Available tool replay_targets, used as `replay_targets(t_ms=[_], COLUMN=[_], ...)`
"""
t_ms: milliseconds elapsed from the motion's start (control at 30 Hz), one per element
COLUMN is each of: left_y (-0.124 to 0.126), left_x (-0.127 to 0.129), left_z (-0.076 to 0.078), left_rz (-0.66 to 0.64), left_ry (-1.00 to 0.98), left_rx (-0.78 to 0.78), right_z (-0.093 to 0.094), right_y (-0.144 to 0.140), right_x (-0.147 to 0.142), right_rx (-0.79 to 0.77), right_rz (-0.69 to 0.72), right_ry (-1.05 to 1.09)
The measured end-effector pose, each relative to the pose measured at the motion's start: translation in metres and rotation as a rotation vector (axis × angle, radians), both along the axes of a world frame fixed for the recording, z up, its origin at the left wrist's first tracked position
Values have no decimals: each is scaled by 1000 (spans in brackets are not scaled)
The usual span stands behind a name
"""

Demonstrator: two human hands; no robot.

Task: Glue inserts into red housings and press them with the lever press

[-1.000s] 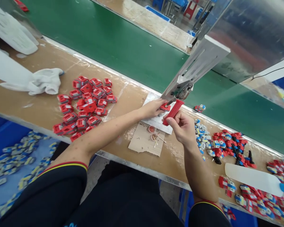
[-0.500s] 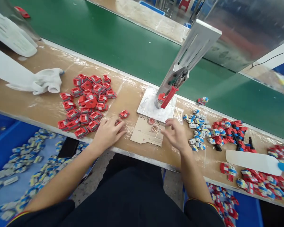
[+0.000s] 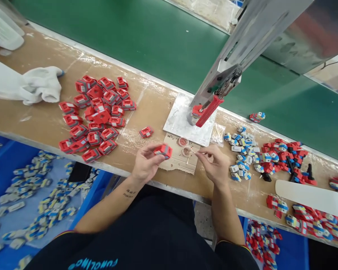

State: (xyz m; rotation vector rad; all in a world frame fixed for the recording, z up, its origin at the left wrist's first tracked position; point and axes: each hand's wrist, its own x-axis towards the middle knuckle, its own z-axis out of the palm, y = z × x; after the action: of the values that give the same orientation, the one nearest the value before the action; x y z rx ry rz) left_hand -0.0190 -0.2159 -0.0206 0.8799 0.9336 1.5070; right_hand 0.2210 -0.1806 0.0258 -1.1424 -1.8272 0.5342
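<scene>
Between the thumb and fingers of my left hand (image 3: 147, 164) is a red and grey toy car part (image 3: 163, 150), held up off the bench. My right hand (image 3: 215, 163) pinches a thin cotton swab (image 3: 192, 151), its tip over a small round cup (image 3: 186, 151). Just behind stands a second small cup (image 3: 183, 141) with reddish contents. Both cups rest on a torn piece of cardboard (image 3: 174, 159); another stick leans in the nearer cup. A single red car part (image 3: 146, 131) lies on the bench beyond my left hand.
A lever press (image 3: 210, 110) with a red handle stands on a metal plate (image 3: 174, 122). Red parts (image 3: 97, 116) are heaped left, white-blue parts (image 3: 239, 157) right. A bag of swabs (image 3: 218, 133) lies beside the plate. A green conveyor belt (image 3: 146, 48) runs behind.
My left hand has lifted a red car part from the bench and moved right. My right hand has closed on a cotton swab at the cup. The view has shifted closer.
</scene>
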Motion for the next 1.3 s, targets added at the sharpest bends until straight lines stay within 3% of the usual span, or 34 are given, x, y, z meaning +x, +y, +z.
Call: replay_targets(t_ms=[67,167,400,733,1300], left_y=[0,-2,-5,-6,-2], left_x=[5,10,12,11,2], left_z=[5,15,19,20,21], left_rz=[10,-7,-33,2,59], left_ry=[180,399,444,479,635], left_rx=[139,286,364,412,532], right_z=[9,18,13,10,20], right_y=[-9,-25,-43,-45,-42], right_x=[-1,-14,-50,-56,-35], right_rx=[68,131,-73,-138,112], right_rz=[-89,-105,-14,5,21], right_ry=[174,405,504,490,194])
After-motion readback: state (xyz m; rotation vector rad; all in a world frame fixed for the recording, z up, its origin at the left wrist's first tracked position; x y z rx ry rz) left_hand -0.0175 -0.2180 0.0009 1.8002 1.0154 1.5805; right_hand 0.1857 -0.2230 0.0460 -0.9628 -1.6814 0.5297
